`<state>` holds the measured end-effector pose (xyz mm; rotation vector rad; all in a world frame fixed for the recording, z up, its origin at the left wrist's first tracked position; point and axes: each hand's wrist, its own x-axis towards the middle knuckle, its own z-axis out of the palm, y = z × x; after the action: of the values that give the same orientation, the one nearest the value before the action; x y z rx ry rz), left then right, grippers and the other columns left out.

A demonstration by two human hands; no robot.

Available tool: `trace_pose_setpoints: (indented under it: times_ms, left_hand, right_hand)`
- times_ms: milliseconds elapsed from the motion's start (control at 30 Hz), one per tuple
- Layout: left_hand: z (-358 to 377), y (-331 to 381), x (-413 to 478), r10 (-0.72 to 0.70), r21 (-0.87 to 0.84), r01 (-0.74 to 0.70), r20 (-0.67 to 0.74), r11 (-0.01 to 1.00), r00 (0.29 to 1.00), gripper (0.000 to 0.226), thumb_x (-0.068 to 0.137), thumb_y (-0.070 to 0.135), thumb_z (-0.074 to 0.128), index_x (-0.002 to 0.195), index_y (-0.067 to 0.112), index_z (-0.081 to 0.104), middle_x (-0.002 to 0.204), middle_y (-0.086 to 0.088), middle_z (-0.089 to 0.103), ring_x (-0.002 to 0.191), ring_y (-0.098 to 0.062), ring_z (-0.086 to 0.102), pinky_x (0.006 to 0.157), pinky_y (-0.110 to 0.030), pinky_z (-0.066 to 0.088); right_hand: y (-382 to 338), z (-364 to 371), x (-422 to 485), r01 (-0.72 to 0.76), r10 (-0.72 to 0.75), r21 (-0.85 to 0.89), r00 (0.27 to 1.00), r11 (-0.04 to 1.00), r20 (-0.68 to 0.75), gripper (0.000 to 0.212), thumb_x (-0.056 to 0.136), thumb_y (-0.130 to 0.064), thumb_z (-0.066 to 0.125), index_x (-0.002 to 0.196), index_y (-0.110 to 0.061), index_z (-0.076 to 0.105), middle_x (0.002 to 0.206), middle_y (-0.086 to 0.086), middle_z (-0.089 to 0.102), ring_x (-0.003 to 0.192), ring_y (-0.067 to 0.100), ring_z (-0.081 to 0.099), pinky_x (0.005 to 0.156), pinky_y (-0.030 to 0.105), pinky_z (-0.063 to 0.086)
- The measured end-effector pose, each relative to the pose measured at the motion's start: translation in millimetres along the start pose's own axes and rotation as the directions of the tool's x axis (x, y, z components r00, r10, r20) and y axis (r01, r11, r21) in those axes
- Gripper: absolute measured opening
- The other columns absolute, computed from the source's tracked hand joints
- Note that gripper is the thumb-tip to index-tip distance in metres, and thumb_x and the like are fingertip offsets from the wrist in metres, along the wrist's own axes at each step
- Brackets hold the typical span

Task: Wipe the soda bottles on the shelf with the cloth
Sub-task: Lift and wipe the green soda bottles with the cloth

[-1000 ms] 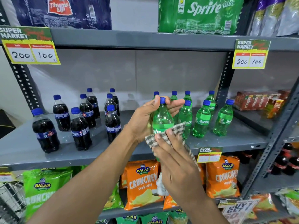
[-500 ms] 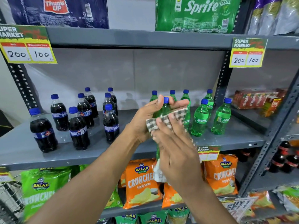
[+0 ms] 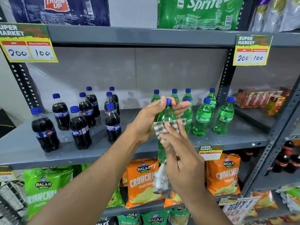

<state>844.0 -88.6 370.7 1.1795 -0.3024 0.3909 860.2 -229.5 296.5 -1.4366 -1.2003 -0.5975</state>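
Green bottle (image 3: 167, 114) upright, cap up, left hand (image 3: 151, 120) holding neck, cloth (image 3: 168, 127) against it

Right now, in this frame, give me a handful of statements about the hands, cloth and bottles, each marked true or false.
1. The left hand holds a green bottle near its neck. True.
2. The held bottle stands on the shelf among the others. False: it is lifted in front of the shelf, its base below the shelf edge.
3. The right hand presses a checked cloth against the held bottle. True.
4. The dark cola bottles stand to the right of the green ones. False: they stand to the left.
5. The held bottle has a red cap. False: its cap is blue.
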Motion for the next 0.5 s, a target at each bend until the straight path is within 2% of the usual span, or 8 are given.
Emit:
trace_pose_setpoints:
  times_ms: [100, 233, 333, 400, 500]
  left_hand:
    - [-1, -2, 2, 0.006, -0.002, -0.006, -0.001, 1.0, 1.0, 0.031, 0.1, 0.032, 0.039, 0.096, 0.005, 0.056, 0.126, -0.022, 0.067, 0.13, -0.034, 0.056, 0.113, -0.042, 0.04]
    - [-14, 3, 7, 0.045, 0.041, -0.042, -0.053, 0.998, 0.998, 0.034, 0.107, 0.026, 0.032, 0.097, 0.004, 0.057, 0.127, -0.025, 0.065, 0.127, -0.034, 0.058, 0.112, -0.042, 0.041]
    - [-27, 6, 12, 0.042, 0.133, -0.026, -0.118, 0.991, 0.992, 0.032, 0.107, 0.025, 0.034, 0.099, 0.006, 0.058, 0.13, -0.021, 0.065, 0.126, -0.032, 0.06, 0.109, -0.039, 0.044]
    - [-34, 5, 17, 0.047, 0.196, -0.012, -0.177, 0.981, 0.983, 0.029, 0.106, 0.026, 0.037, 0.1, 0.009, 0.06, 0.129, -0.016, 0.066, 0.126, -0.029, 0.06, 0.11, -0.041, 0.043]
    - [-47, -3, 28, 0.093, 0.341, -0.003, -0.246, 0.94, 0.965, 0.024, 0.105, 0.027, 0.043, 0.098, 0.017, 0.064, 0.126, -0.008, 0.07, 0.128, -0.025, 0.059, 0.116, -0.047, 0.036]
  right_hand:
    - [4, 1, 5, 0.054, -0.05, -0.066, 0.997, 0.996, 0.055, 0.022, 0.091, 0.001, 0.065, 0.109, -0.007, 0.073, 0.137, -0.003, 0.057, 0.146, 0.024, 0.036, 0.112, 0.047, 0.044]
    - [19, 0, -17, 0.085, -0.066, -0.103, 0.983, 0.991, 0.174, 0.02, 0.096, -0.009, 0.057, 0.109, -0.014, 0.071, 0.139, -0.009, 0.056, 0.146, 0.019, 0.036, 0.104, 0.047, 0.052]
    - [30, -4, -28, -0.046, 0.056, -0.047, 0.97, 0.998, 0.238, 0.028, 0.094, -0.004, 0.063, 0.116, -0.019, 0.069, 0.141, -0.012, 0.053, 0.146, 0.008, 0.034, 0.11, 0.039, 0.046]
    - [35, -7, -29, -0.126, 0.124, -0.005, 0.966, 0.992, 0.226, 0.029, 0.096, -0.01, 0.06, 0.119, -0.027, 0.064, 0.143, -0.016, 0.051, 0.145, 0.001, 0.033, 0.112, 0.035, 0.042]
    - [41, -12, -27, -0.22, 0.204, 0.063, 0.959, 0.973, 0.198, 0.028, 0.097, -0.015, 0.059, 0.12, -0.03, 0.065, 0.143, -0.024, 0.049, 0.144, -0.001, 0.034, 0.107, 0.043, 0.05]
